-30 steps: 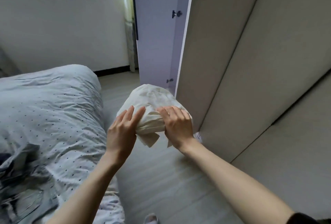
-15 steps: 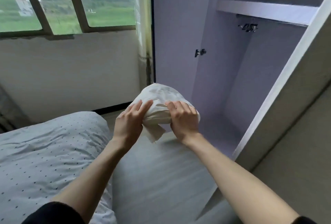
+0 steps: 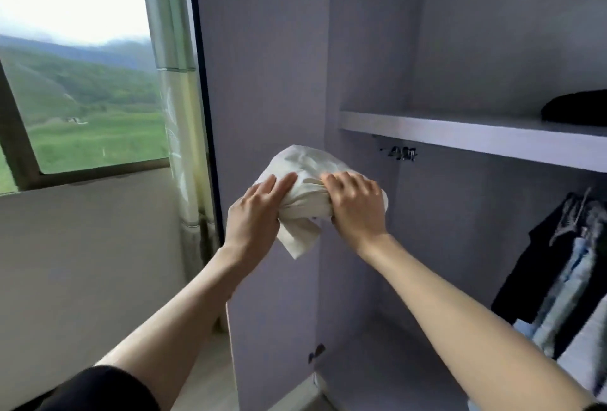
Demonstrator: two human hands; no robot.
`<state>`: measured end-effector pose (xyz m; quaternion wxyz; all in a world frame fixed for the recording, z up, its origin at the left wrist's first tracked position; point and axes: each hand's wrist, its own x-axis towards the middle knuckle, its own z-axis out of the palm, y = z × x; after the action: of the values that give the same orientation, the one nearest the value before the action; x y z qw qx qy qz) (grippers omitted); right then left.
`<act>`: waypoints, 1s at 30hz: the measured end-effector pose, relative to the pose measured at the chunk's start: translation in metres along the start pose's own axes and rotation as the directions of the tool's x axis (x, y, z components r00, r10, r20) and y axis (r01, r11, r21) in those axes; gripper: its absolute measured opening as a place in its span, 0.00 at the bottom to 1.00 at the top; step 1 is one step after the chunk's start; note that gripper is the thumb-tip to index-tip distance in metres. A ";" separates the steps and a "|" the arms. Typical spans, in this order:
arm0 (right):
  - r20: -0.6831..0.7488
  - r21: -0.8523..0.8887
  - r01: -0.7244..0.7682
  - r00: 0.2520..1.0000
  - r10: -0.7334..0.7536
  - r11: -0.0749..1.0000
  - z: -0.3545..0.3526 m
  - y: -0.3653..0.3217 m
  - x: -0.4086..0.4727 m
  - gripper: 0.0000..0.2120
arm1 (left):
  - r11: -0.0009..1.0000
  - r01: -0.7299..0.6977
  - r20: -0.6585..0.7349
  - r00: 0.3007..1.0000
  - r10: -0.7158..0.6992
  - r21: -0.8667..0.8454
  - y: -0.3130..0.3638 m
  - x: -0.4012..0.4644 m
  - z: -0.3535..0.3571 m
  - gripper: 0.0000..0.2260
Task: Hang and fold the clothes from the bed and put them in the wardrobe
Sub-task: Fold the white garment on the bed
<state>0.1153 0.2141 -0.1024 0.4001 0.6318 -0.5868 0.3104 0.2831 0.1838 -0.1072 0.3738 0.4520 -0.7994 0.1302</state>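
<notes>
The cloth (image 3: 305, 166), a folded white bundle, is held in the air before the open wardrobe (image 3: 492, 32), just below the shelf (image 3: 460, 138). The left hand (image 3: 256, 213) presses its side with straight fingers; the right hand (image 3: 356, 205) grips it with curled fingers. A flap (image 3: 299, 239) hangs loose underneath. Risk: the flap may catch the shelf edge during placement and pull the fold open.

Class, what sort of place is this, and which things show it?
Probably a bedroom: an open pale lilac wardrobe, dark clothes hanging inside it, and a cream folded garment held before it.
</notes>
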 end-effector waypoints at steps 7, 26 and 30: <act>-0.166 -0.188 -0.067 0.986 0.035 0.980 0.040 0.066 0.127 0.13 | 0.977 -0.185 -0.180 0.970 0.164 -0.103 -0.011 0.171 0.035 0.27; -0.125 -0.821 -0.305 0.921 0.369 0.484 0.004 0.287 0.225 0.27 | 0.603 -0.621 -0.337 0.782 0.524 -0.501 0.180 0.424 0.140 0.31; -0.119 -0.872 -0.278 0.919 0.376 0.402 -0.005 0.347 0.214 0.24 | 0.574 -0.647 -0.344 0.758 0.554 -0.501 0.246 0.437 0.174 0.33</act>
<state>-0.2028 0.1159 0.1338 0.5679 0.2241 -0.7920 0.0079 -0.1384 -0.0472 0.1182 0.4870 0.0016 -0.8730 0.0264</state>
